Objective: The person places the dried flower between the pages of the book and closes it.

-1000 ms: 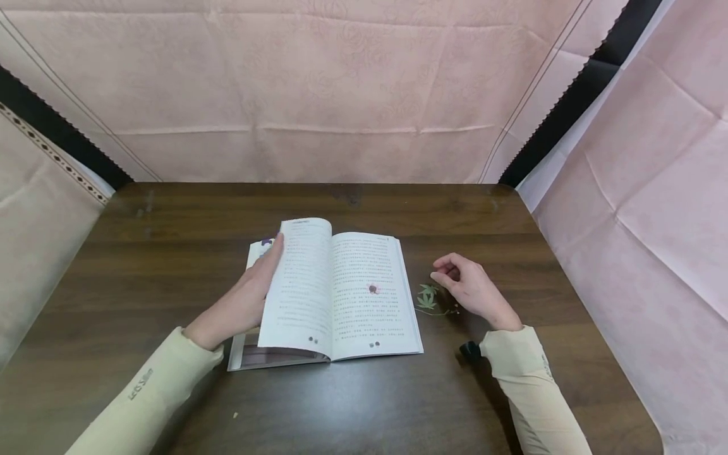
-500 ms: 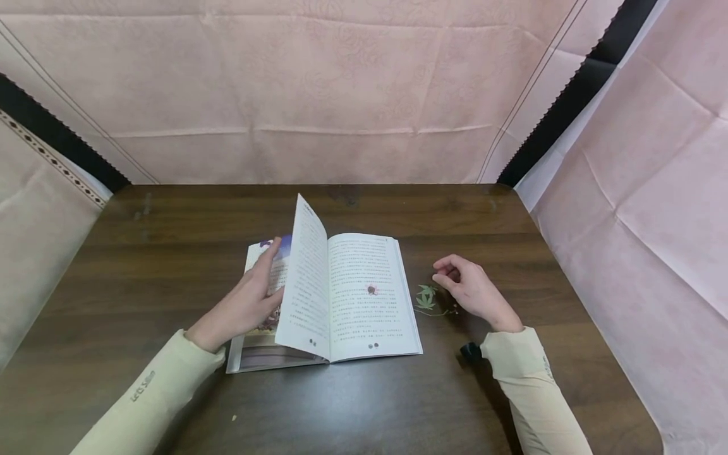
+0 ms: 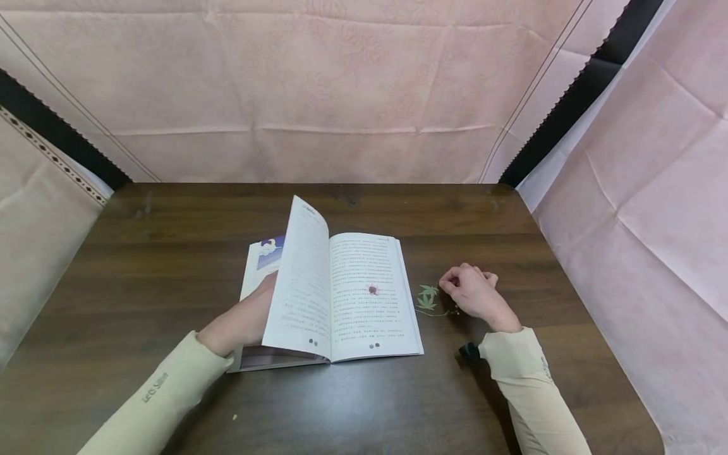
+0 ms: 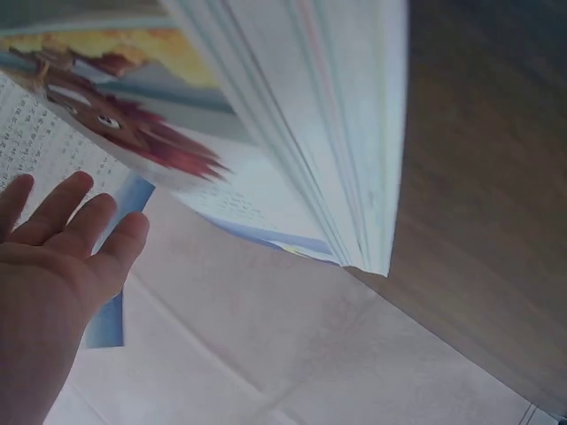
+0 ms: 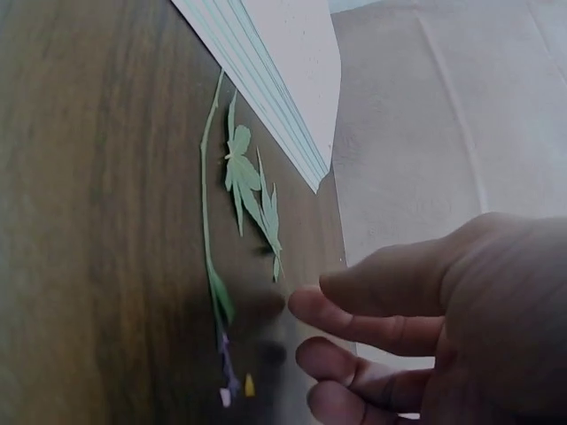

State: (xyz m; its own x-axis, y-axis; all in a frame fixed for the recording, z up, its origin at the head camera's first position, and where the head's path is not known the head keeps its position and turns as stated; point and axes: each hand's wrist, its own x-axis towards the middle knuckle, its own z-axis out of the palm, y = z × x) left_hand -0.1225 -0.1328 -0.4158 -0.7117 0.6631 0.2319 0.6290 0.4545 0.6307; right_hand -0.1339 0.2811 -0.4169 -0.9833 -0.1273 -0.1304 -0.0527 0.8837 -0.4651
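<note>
An open book [image 3: 364,316] lies on the table, its left-hand leaves [image 3: 298,284] raised at a slant. My left hand [image 3: 246,319] reaches in behind them, fingers hidden in the head view. The left wrist view shows that hand [image 4: 62,257] with spread fingers beside an illustrated page [image 4: 133,124]. A small pink flower [image 3: 372,290] with a dark centre sits on the right page. My right hand [image 3: 471,292] hovers right of the green leaves [image 3: 426,297], fingers loosely curled and thumb near the index tip. In the right wrist view its fingertips are close to a leaf's stem tip.
A thin flower stem [image 5: 208,195] with small purple and yellow bits lies beside the leaves. A black object [image 3: 469,352] sits at the right cuff. One tiny pale scrap [image 3: 234,417] is near the table's front. Pink cloth [image 3: 341,95] hangs behind the table [image 3: 170,253].
The raised leaves swung upright off my left hand, then tilted slightly back left. My left hand moved right, in behind them. My right hand shifted slightly right, its fingers changing pose.
</note>
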